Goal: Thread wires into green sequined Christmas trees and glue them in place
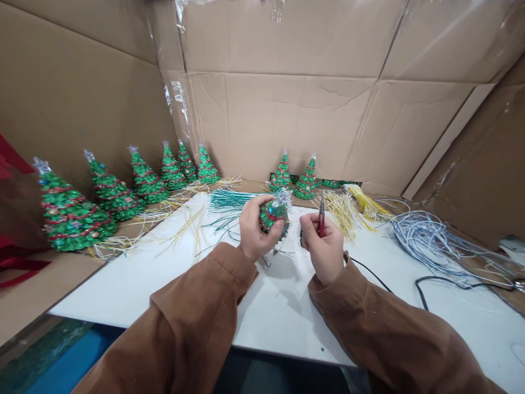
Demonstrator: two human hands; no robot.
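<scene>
A small green Christmas tree [268, 219] with red garland and a silvery star top is gripped in my left hand [254, 230], fingers wrapped round its side and thumb across the front. My right hand [324, 243] is closed round a red-handled tool [321, 219]; its dark, narrow tip points up, and its exact kind is unclear. Between thumb and forefinger, the same hand seems to pinch the end of a thin pale wire [294, 221] leading towards the tree. Both hands are above the white board [283, 306]. The tree's underside is partly hidden.
Several finished-looking trees [74, 213] stand along the left, and two more trees [305, 180] stand at the back. Bundles of green wires [232, 200], yellow wires [363, 205] and bluish-white wires [426, 241] lie around. A black cable [422, 290] runs right. Cardboard walls [287, 109] enclose the board.
</scene>
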